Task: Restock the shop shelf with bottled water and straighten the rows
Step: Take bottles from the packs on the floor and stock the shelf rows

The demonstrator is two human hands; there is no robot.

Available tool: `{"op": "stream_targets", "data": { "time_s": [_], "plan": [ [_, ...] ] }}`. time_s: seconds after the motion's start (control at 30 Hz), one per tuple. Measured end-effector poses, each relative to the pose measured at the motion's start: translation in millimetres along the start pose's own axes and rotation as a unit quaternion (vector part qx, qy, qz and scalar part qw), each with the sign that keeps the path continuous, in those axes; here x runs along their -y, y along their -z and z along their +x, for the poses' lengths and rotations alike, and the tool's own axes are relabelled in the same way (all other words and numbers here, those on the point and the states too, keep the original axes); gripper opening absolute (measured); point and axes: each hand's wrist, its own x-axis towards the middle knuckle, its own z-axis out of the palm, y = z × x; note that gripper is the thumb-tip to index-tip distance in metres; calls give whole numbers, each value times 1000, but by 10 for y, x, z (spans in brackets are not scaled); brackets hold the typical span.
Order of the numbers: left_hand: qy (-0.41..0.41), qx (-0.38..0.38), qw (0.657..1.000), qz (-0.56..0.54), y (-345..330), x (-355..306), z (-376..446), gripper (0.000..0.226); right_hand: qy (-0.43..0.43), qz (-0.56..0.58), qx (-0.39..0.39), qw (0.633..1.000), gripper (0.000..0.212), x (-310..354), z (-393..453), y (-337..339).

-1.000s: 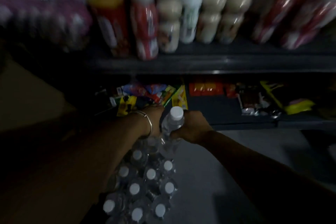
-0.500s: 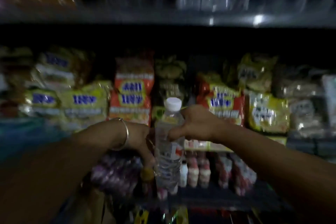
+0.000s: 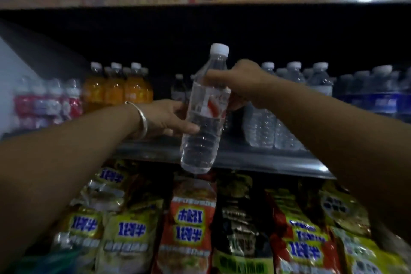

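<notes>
Both forearms are bare, with a plain silver bangle (image 3: 142, 119) circling the left wrist.

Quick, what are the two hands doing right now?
Left hand: holding the lower water bottle.
Right hand: gripping the same bottle near its top.

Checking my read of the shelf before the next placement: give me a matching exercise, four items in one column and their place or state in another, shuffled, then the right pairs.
Items:
1. water bottle
2. orange drink bottles
3. blue-labelled bottles
4. snack packets

Places or states:
A. on the shelf below the drinks shelf
B. far right of the drinks shelf
C. gripped by the left hand and the right hand, in front of the shelf
D. standing on the drinks shelf, left of the held bottle

Pairs: 1-C, 2-D, 3-B, 4-A
</notes>
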Motion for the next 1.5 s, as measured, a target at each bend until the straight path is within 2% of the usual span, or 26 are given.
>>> {"op": "stream_targets", "data": {
  "time_s": [0.1, 0.2, 0.37, 0.43, 0.57, 0.7, 0.8, 0.9, 0.93, 1.03, 1.1, 1.17, 1.3, 1.5],
  "plan": [
    [-21, -54, 998, -35, 312, 52, 198, 33, 9, 7, -34, 999, 45, 64, 458, -119],
    [-9, -89, 996, -1, 529, 234, 427, 35, -4, -1, -68, 998, 49, 21, 889, -333],
    [32, -147, 988, 36, 607, 669, 876, 55, -10, -70, -91, 993, 53, -169, 1483, -710],
    [54, -152, 984, 78, 598, 821, 1041, 61, -17, -86, -94, 992, 57, -281, 1644, -843],
    [76, -141, 978, 136, 567, 998, 1287, 48, -29, -115, -83, 989, 58, -536, 1916, -1086],
    [95, -140, 973, 159, 590, 1153, 1541, 51, -33, -146, -82, 985, 58, -673, 2131, -1195],
    [106, -132, 971, 167, 632, 1198, 1646, 51, -51, -130, -25, 990, 53, -713, 2247, -1245],
    [92, -121, 978, 145, 654, 1216, 1663, 44, -87, -26, 39, 995, 61, -754, 2261, -1242],
    [91, -116, 980, 133, 659, 1220, 1655, 41, -93, -13, 80, 992, 62, -792, 2252, -1215],
    [77, -111, 985, 109, 692, 1270, 1679, 39, -115, 16, 236, 965, 45, -984, 2258, -1112],
    [79, -108, 984, 116, 699, 1276, 1688, 40, -134, 40, 283, 949, 41, -1088, 2275, -1093],
    [86, -98, 982, 138, 710, 1283, 1702, 42, -133, 47, 281, 949, 38, -1121, 2306, -1126],
    [105, -129, 960, 225, 739, 1312, 1703, 45, -138, 40, 236, 961, 35, -1053, 2379, -1329],
    [124, -122, 944, 281, 788, 1427, 1744, 36, -181, 42, 152, 971, 46, -1037, 2532, -1679]
  ]
}}
